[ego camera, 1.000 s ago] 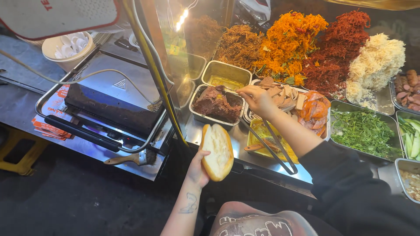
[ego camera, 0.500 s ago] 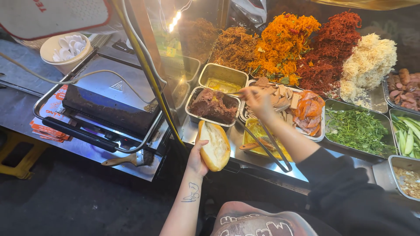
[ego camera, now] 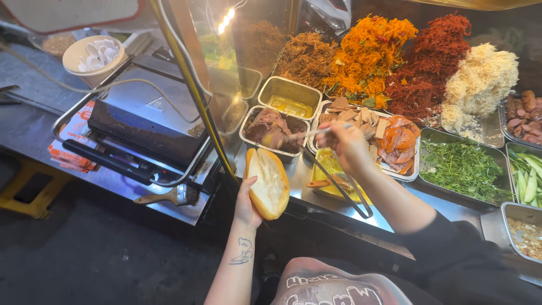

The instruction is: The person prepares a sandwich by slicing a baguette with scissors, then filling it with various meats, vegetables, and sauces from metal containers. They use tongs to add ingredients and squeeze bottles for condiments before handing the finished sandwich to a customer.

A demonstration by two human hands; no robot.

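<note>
My left hand is wrapped around the lower end of a split, pale-crumbed bread roll with a golden crust, cut face open toward me; its long axis runs nearly upright in the head view, leaning slightly left at the top, which points at the rectangular steel tray of brown pâté. The roll hangs just over the counter's near edge, beside the slanted brass-coloured pole. My right hand is closed on a thin metal utensil whose tip reaches left into the pâté tray. Below that wrist a pair of long steel tongs lies across a yellow tray. To the left there is a black flat grill press and a wooden-handled brush; open room lies between roll and pâté tray.
</note>
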